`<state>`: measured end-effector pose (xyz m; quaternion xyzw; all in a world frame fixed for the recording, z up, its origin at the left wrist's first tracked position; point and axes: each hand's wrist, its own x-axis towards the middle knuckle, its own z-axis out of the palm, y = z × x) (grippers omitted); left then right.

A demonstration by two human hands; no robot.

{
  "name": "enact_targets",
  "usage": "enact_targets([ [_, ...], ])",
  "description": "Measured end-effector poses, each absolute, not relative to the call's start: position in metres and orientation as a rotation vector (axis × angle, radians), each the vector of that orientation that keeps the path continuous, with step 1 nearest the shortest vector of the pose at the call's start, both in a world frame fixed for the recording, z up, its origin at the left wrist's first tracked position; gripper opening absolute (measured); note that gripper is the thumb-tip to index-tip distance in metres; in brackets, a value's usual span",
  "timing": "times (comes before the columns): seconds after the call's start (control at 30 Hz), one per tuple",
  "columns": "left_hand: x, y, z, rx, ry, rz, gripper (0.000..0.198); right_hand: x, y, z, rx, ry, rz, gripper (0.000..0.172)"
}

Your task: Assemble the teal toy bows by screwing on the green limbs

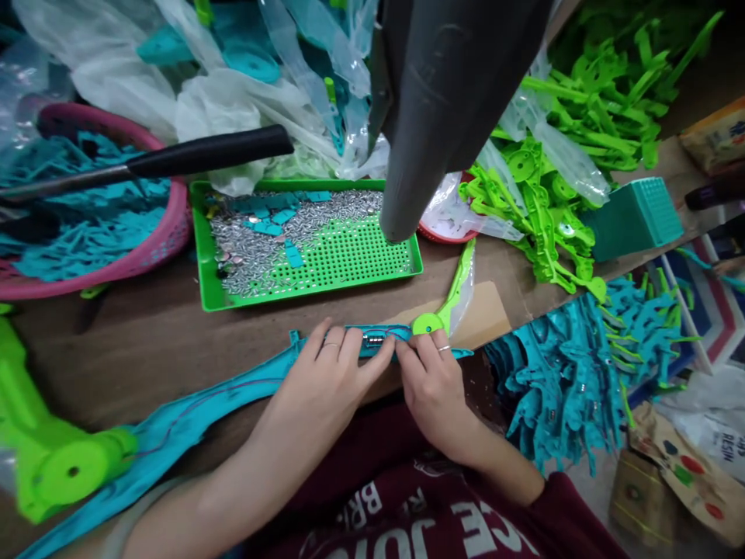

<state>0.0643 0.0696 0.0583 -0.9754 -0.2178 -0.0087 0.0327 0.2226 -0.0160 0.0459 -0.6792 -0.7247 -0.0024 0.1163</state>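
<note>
A long blue plastic part (pixel 233 388) lies across the table in front of me, with a thin dark wire along it and a small metal spring-like piece (pixel 374 340) near its right end. My left hand (pixel 331 365) rests over the part, its fingers bent onto it and the index finger reaching to the right of the metal piece. My right hand (pixel 429 373) is closed at the part's right end, its fingertips close to the left ones. What lies between the fingertips is too small to tell. A green round-ended piece (pixel 427 323) touches the blue part just beyond my right hand.
Behind the hands stands a green tray (pixel 311 291) of screws, with a grey post (pixel 419 155) above its right end. A pink basket (pixel 174 225) of blue pieces is at left. Green parts (pixel 541 210) and stacked blue parts (pixel 564 373) lie right; a green jointed piece (pixel 64 466) is lower left.
</note>
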Motion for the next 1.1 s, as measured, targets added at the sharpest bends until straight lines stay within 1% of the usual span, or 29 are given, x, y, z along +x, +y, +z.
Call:
enact_targets([
  [0.13, 0.065, 0.074, 0.063, -2.988, -0.59, -0.02, 0.05, 0.22, -0.017, 0.041, -1.987, -2.072, -0.02, 0.028],
  [0.3, 0.062, 0.08, 0.064, -3.01, -0.537, 0.031, 0.049, 0.215, -0.019, 0.037, -2.018, -2.051, 0.01, 0.03],
  [0.5, 0.061, 0.083, 0.064, -3.029, -0.506, 0.106, 0.043, 0.215, -0.019, 0.038, -1.997, -1.969, 0.011, 0.023],
  [0.73, 0.063, 0.088, 0.071, -3.056, -0.496, 0.213, 0.05, 0.215, -0.02, 0.035, -1.987, -1.946, -0.012, 0.024],
  [0.87, 0.059, 0.095, 0.074, -3.125, -0.453, 0.199, 0.048, 0.213, -0.02, 0.035, -1.987, -1.891, -0.009, 0.02],
  [1.03, 0.06, 0.105, 0.077, -3.189, -0.373, 0.171, 0.043, 0.21, -0.018, 0.036, -2.042, -1.904, -0.077, 0.023],
  [1.1, 0.064, 0.109, 0.078, -3.217, -0.337, 0.178, 0.042, 0.21, -0.018, 0.035, -2.037, -1.901, -0.08, 0.022],
])
